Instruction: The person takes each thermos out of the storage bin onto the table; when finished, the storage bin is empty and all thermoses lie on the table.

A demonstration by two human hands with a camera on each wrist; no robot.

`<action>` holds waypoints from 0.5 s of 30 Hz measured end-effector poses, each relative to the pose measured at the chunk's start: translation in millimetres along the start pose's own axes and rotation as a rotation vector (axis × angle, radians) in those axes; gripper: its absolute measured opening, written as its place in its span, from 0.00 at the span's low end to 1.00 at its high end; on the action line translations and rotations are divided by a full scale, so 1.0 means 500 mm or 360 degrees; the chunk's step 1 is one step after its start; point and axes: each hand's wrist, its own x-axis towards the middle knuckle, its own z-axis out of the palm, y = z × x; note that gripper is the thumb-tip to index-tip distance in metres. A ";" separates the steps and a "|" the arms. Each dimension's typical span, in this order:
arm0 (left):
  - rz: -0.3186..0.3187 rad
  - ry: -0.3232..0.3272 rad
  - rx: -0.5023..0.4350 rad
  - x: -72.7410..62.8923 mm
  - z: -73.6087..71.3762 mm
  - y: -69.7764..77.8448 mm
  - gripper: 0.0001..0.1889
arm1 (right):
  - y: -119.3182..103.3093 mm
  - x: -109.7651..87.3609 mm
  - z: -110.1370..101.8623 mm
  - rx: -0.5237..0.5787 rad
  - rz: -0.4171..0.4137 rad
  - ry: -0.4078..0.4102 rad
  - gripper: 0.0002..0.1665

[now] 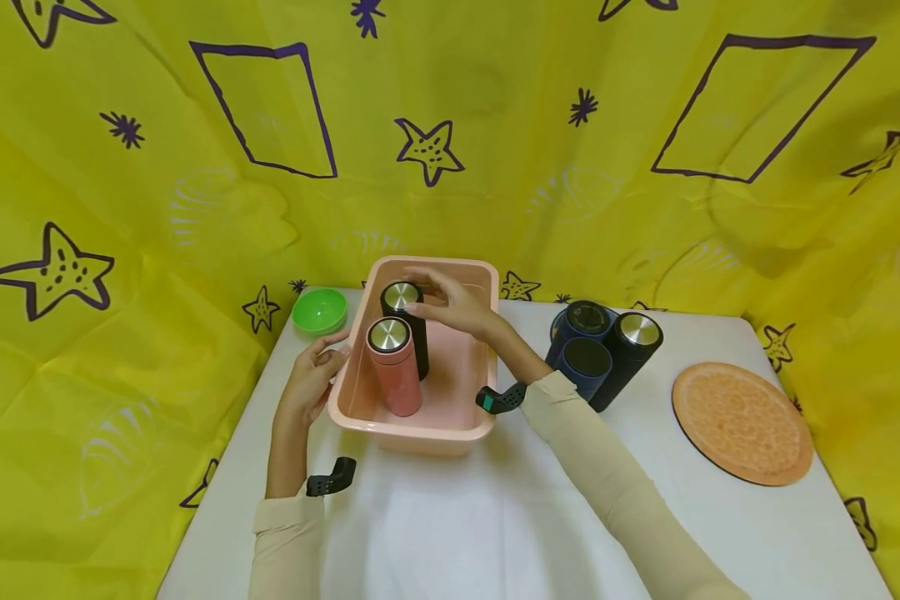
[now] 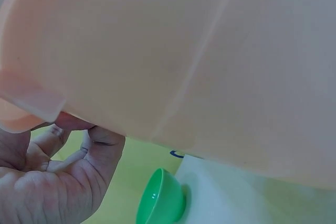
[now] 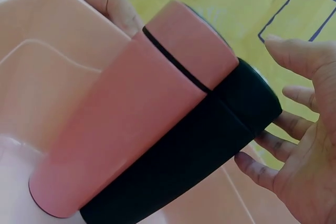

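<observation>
A peach plastic tub (image 1: 420, 432) stands on the table, and two insulated bottles are upright inside its left half. The pink bottle (image 1: 400, 385) is nearer; the black bottle (image 1: 421, 340) stands right behind it, both with silvery lid tops. At the tub's left rim my left hand (image 1: 311, 379) holds the edge with bent fingers, partly hidden by the rim in the left wrist view. My right hand (image 1: 456, 307) reaches over the tub beside the black bottle's lid. In the right wrist view its fingers are spread, fingertips right at the bottle's side, thumb apart from it.
A green bowl (image 1: 319, 311) sits behind my left hand at the table's back left. Several dark bottles (image 1: 628, 358) stand grouped right of the tub. Farther right lies a round board with a pizza-like print (image 1: 742, 423). Yellow patterned cloth (image 1: 495, 208) hangs behind the table.
</observation>
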 end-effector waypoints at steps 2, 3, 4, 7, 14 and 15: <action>0.0000 -0.0002 -0.0004 0.000 0.000 0.001 0.24 | 0.000 0.002 -0.001 -0.0004 0.0002 -0.0009 0.37; 0.0000 0.0000 -0.0011 0.000 0.001 0.002 0.24 | 0.000 0.002 -0.001 -0.0006 0.0003 -0.0014 0.37; 0.0001 -0.0001 -0.0016 0.000 0.001 0.002 0.24 | 0.002 0.003 0.000 -0.0004 0.0007 -0.0016 0.37; 0.0008 -0.0008 -0.0017 -0.001 0.001 0.002 0.24 | 0.007 0.004 0.001 0.0001 0.0015 -0.0020 0.37; 0.0010 -0.0010 -0.0011 -0.004 0.003 0.001 0.24 | 0.021 0.007 0.006 -0.0037 0.0038 -0.0044 0.36; 0.0007 -0.0012 -0.0012 -0.004 0.003 0.002 0.24 | 0.023 0.008 0.006 -0.0035 0.0044 -0.0045 0.36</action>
